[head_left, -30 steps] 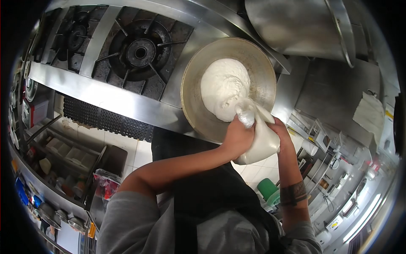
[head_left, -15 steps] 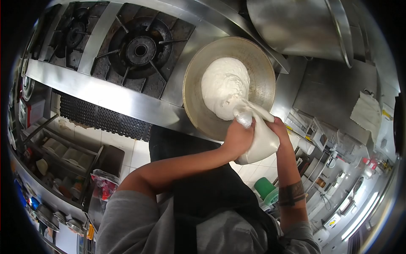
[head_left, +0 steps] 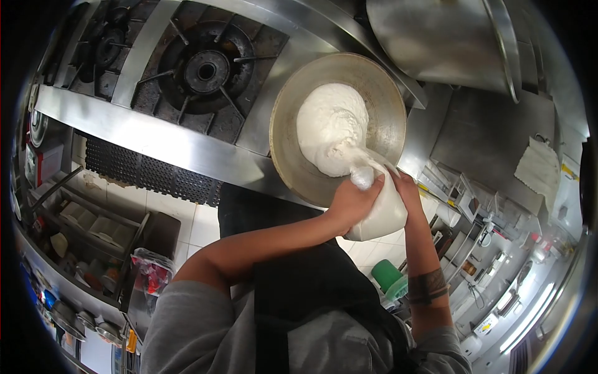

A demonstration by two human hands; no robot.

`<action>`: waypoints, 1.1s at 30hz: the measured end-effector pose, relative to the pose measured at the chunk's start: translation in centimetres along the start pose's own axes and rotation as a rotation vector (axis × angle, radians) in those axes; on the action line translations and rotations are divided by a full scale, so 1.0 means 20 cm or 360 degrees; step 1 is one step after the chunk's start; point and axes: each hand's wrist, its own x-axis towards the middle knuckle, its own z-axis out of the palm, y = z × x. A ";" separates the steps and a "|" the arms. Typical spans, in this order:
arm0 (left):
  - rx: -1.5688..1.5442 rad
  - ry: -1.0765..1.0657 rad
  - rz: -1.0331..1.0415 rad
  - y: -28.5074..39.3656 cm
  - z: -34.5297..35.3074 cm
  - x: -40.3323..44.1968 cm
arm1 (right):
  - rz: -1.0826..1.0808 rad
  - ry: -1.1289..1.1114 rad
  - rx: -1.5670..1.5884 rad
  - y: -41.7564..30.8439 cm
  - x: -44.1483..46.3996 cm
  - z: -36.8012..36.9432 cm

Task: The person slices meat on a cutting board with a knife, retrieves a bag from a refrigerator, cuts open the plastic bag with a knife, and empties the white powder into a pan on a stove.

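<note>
A wide metal bowl (head_left: 386,93) stands on the steel counter, with a soft white mass (head_left: 332,124) in it. From that mass a white stretch runs over the bowl's near rim into a filled white bag (head_left: 383,212). My left hand (head_left: 354,202) is closed on the bag's left side near its mouth, with a clear plastic bunch above the fingers. On the bag's right side my right hand (head_left: 408,190) grips it, its fingers partly hidden behind the bag.
A gas burner (head_left: 207,71) lies left of the bowl. A large metal pot (head_left: 436,40) stands at the upper right. A cloth (head_left: 539,168) hangs at the right. Below are a green container (head_left: 387,274) and, at the left, a drawer with trays (head_left: 93,224).
My right hand has shifted slightly left and up along the bag, and the bag's neck is drawn closer to the bowl's rim. The white mass looks nearly the same.
</note>
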 end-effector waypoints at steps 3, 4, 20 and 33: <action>-0.0021 -0.0012 -0.0009 0.00 0.01 0.01 | -0.0077 -0.0169 0.0130 0.04 0.00 -0.03; 0.0018 0.0010 -0.0025 0.01 0.00 0.00 | -0.0078 -0.0167 0.0131 0.04 0.00 -0.02; -0.0134 -0.0008 -0.0035 0.01 -0.01 0.00 | -0.0015 -0.0025 0.0136 -0.07 -0.10 0.02; 0.0226 -0.0083 0.0063 -0.01 -0.03 0.01 | -0.0135 -0.0079 0.0397 0.03 -0.14 0.01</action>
